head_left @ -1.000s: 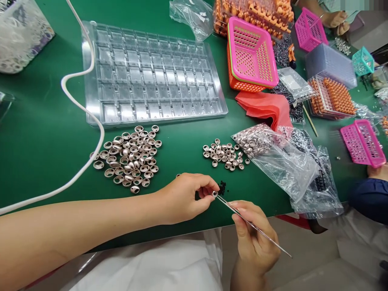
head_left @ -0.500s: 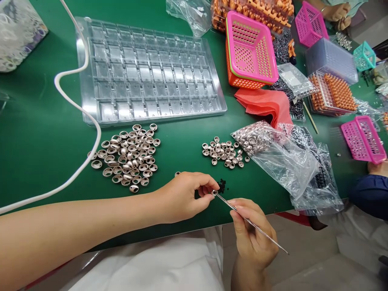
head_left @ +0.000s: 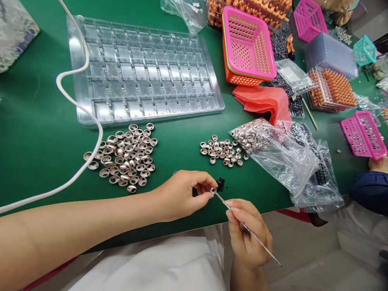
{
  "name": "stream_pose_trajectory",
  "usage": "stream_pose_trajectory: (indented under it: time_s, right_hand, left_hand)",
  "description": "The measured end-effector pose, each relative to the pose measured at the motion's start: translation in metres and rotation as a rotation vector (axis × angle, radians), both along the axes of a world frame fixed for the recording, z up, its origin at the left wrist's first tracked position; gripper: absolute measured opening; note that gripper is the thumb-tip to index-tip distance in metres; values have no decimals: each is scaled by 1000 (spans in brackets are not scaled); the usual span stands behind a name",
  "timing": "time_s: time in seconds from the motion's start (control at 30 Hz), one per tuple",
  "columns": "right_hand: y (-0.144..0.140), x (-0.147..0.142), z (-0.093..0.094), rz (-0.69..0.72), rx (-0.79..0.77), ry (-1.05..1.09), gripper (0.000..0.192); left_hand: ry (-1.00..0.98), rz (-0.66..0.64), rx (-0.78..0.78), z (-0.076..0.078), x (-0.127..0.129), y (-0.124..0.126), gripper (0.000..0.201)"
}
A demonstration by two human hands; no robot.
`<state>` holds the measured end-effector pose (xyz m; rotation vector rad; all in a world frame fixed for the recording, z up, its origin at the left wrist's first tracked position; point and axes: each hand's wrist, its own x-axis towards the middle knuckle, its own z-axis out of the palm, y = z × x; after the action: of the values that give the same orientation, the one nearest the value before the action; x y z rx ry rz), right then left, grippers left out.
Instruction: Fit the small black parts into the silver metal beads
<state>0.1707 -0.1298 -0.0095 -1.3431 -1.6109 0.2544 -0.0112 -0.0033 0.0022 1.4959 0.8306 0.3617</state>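
Note:
Between thumb and fingertips, my left hand (head_left: pixel 189 192) pinches a small silver metal ring (head_left: pixel 213 190) near the table's front edge. My right hand (head_left: pixel 250 232) grips a thin metal rod (head_left: pixel 257 239) like a pen, slanted, with its upper tip at the ring. Whether the tip is inside the ring's opening I cannot make out. Just behind the fingertips lies a little heap of tiny black pieces (head_left: pixel 221 184). Farther back is a pile of small silver rings (head_left: pixel 222 151). A pile of larger silver rings (head_left: pixel 130 155) lies beyond my left forearm.
A clear compartment tray (head_left: pixel 148 76) lies at the back, with a white cable (head_left: pixel 72 97) crossing its left end. Right of centre are stacked baskets (head_left: pixel 248 44), red cloth (head_left: pixel 263 101) and a plastic bag of rings (head_left: pixel 257 137). Another person's sleeve (head_left: pixel 368 194) shows at far right.
The outer end of the rod has swung slightly down and left along with my right hand. My left hand keeps its pinch on the ring. The whole view has shifted a little.

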Motion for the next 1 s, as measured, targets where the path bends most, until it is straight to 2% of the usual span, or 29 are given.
stream_pose_trajectory:
  time_s: [0.23, 0.6, 1.0]
  right_hand:
    - [-3, -1, -1, 4, 16, -86, 41]
    - [-1, -2, 2, -1, 62, -35, 43]
    - [0, -2, 1, 43, 28, -13, 41]
  left_hand:
    - [-13, 8, -3, -1, -1, 0, 17]
    - [-1, -2, -3, 1, 0, 1, 18]
    - [2, -5, 13, 2, -1, 0, 20]
